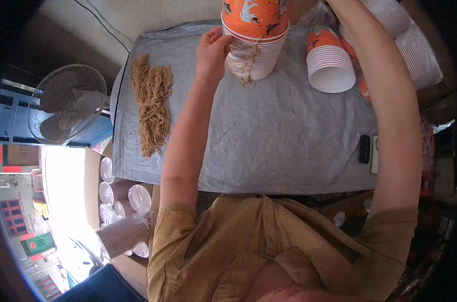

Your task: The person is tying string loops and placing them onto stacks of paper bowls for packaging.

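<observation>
Over a grey cloth-covered table [289,141], a person's left hand [213,50] presses its curled fingers against a tall nested stack of orange printed paper cups with white ribbed rims [256,38], right by a knot of pale twine [244,68] hanging from the rims. That stack runs away from the person, rims toward them, its far end out of view. Whether the right hand, hidden past the top edge, is gripping cannot be told. A shorter cup stack [330,63] lies nearby, open mouth facing the person. A bundle of tan string [152,103] lies lengthwise at the left.
</observation>
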Demonstrator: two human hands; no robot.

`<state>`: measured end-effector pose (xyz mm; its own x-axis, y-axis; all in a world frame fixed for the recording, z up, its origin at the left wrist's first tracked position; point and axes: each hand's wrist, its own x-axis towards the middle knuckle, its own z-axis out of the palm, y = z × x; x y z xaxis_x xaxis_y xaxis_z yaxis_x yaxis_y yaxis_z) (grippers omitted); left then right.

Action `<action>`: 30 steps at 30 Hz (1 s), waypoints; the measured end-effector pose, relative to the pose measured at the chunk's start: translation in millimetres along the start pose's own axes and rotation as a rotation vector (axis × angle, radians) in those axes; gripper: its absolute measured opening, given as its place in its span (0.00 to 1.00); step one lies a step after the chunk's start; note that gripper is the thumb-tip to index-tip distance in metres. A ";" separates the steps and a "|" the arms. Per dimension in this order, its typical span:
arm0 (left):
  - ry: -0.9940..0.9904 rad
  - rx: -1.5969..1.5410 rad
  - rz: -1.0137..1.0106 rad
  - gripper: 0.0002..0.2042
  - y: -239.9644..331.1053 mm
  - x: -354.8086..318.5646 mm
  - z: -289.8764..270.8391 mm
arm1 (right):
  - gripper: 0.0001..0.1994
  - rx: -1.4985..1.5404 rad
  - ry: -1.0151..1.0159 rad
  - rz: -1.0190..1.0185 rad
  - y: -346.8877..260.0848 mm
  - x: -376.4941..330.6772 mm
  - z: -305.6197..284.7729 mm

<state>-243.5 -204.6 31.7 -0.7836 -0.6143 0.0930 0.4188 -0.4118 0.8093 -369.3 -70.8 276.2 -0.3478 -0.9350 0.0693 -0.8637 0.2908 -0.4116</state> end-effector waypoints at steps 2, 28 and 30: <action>-0.006 0.088 -0.069 0.12 -0.2 4.4 6.8 | 0.40 0.005 0.005 0.008 1.8 -4.5 0.1; 0.102 0.054 -0.087 0.06 -8.4 42.9 -3.1 | 0.43 0.145 0.140 0.072 9.6 -9.8 21.9; 0.098 0.002 -0.103 0.06 -11.0 46.0 -4.6 | 0.44 0.132 0.136 0.081 9.8 -12.2 22.6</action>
<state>-282.0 -231.5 24.5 -0.7734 -0.6321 -0.0475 0.3376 -0.4742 0.8131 -365.3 -61.2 250.8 -0.4684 -0.8708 0.1493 -0.7786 0.3269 -0.5357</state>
